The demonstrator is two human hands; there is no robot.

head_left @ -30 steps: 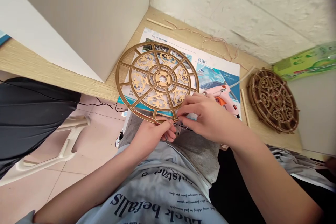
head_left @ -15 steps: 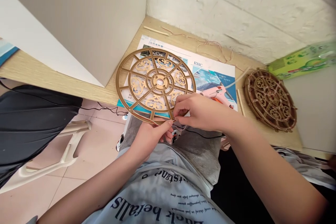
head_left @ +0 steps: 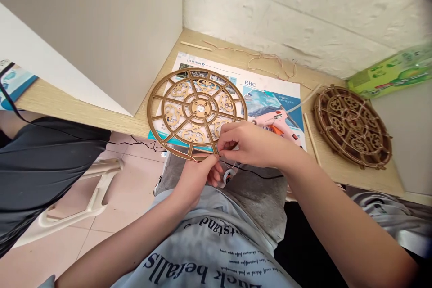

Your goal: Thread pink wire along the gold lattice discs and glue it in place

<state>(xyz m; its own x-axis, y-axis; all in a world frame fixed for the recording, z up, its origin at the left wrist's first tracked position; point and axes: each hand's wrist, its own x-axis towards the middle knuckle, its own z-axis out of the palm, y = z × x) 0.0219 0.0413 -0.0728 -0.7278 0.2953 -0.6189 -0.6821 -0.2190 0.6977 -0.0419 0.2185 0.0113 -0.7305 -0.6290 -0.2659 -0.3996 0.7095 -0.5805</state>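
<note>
A round gold openwork disc [head_left: 195, 109], with spokes and scroll ornaments, lies over a printed sheet, its near rim jutting past the table edge. My left hand [head_left: 197, 174] grips that near rim from below, thumb on top. Right beside it, my right hand [head_left: 248, 143] is closed in a pinch at the rim, fingertips close to my left thumb. A thin pale wire [head_left: 193, 158] runs along the rim towards the fingertips, and a loop of it shows below the right hand. What exactly lies between the right fingertips is mostly hidden.
A pink glue gun [head_left: 270, 119] rests on the printed sheet [head_left: 232, 69]. Loose wire [head_left: 266, 55] lies near the wall. Stacked similar discs [head_left: 353, 126] sit at right by a green packet [head_left: 388, 72]. A white panel [head_left: 101, 31] stands left. Another person's dark-clothed leg [head_left: 67, 157] is beside a stool.
The view has shifted slightly. Both hands stay at the disc's near rim in nearly the same grip, the right fingers moved only a little.
</note>
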